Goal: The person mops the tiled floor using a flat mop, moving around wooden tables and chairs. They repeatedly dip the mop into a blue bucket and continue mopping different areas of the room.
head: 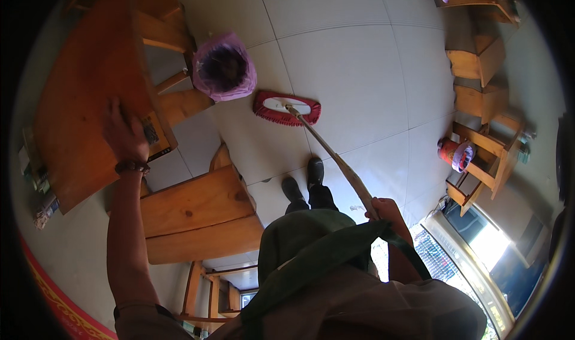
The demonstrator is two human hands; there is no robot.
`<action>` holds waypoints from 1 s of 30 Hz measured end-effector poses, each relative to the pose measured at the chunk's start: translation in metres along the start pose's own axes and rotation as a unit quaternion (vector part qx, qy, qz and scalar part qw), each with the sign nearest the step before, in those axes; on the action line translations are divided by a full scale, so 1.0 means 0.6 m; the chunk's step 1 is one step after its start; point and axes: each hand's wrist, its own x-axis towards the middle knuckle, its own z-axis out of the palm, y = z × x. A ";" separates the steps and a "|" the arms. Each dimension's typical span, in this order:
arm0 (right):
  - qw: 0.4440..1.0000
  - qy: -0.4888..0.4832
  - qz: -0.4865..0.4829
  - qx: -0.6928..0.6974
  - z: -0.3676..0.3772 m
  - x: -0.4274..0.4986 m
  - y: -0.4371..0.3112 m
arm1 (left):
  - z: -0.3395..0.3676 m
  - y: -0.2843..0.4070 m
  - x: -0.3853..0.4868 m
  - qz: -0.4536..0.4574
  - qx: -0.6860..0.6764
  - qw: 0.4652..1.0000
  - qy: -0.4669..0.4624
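Observation:
My right hand (388, 213) is wrapped around the upper end of a mop's wooden handle (346, 167). From there the handle slopes away to a flat mop head (287, 108), which has a red cloth cover and a white centre and lies on the tiles. My left hand (126, 131), slightly blurred, holds nothing and has its fingers apart. It is over the top of a wooden table (96, 84), close to a dark printed patch (155, 133) at the table's corner; whether the palm touches the wood cannot be told.
A bin with a pink-purple bag (224, 68) stands beside the mop head. A wooden bench (197, 210) is left of my shoes (301, 183). Along the right are wooden stools (467, 64) and a red bin (449, 151). A bright doorway (438, 254) lies at lower right.

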 end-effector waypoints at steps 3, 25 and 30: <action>0.999 0.024 -0.033 -0.034 0.012 0.029 -0.054 | 0.001 0.006 -0.002 -0.007 -0.002 1.000 -0.004; 0.857 0.215 -0.177 -0.434 0.099 0.174 -0.240 | -0.055 0.024 -0.010 0.114 -0.095 0.982 -0.114; 0.891 0.277 -0.089 -0.350 0.047 0.071 0.055 | -0.058 0.011 -0.015 0.192 -0.119 0.966 -0.127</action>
